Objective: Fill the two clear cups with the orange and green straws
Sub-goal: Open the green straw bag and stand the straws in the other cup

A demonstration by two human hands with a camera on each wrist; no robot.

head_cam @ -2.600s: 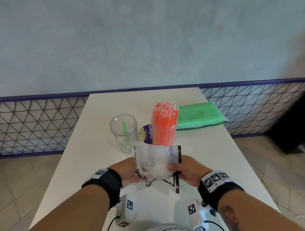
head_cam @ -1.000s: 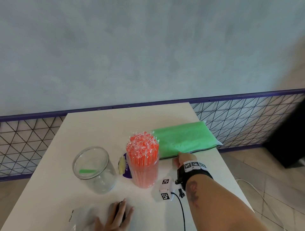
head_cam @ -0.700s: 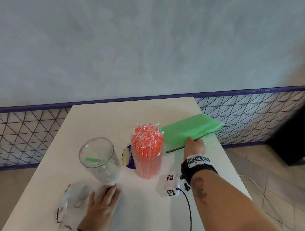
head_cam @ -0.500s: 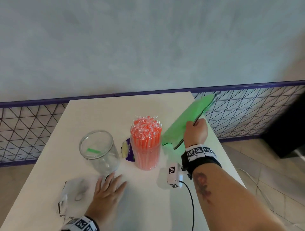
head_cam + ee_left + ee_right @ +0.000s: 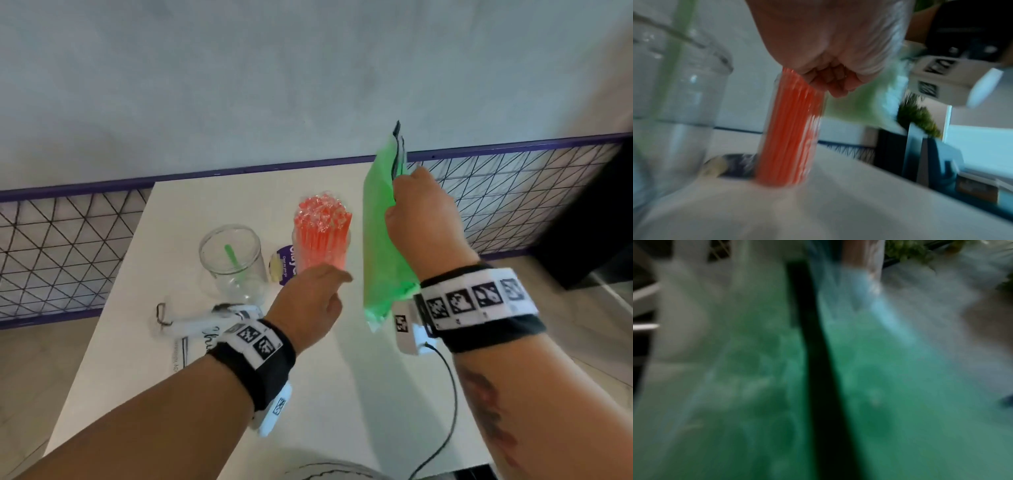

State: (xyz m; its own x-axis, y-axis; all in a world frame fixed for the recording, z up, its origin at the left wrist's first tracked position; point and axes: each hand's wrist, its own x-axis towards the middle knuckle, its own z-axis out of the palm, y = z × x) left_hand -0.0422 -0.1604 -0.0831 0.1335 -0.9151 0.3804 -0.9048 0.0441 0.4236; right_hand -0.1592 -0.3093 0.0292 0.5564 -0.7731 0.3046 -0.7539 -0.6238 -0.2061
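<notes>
On the white table (image 5: 342,394) stand two clear cups. The left cup (image 5: 233,263) holds a single green straw (image 5: 230,256). The other cup (image 5: 323,240) is packed with wrapped orange straws (image 5: 791,129). My right hand (image 5: 421,212) grips a green bag of straws (image 5: 383,246) by its edge and holds it upright above the table, right of the orange cup. In the right wrist view the bag (image 5: 900,402) is a green blur. My left hand (image 5: 308,301) hovers in front of the orange cup, fingers loosely curled, holding nothing.
An empty clear plastic bag (image 5: 205,325) lies at the table's left front, near the left cup. A purple label (image 5: 286,265) lies between the cups. A wire fence with a purple rail (image 5: 68,240) runs behind and beside the table. A cable (image 5: 448,394) trails off the front right.
My right hand has lifted the green bag off the table and turned it upright. My left hand has left the empty plastic bag and risen rightward toward the green bag.
</notes>
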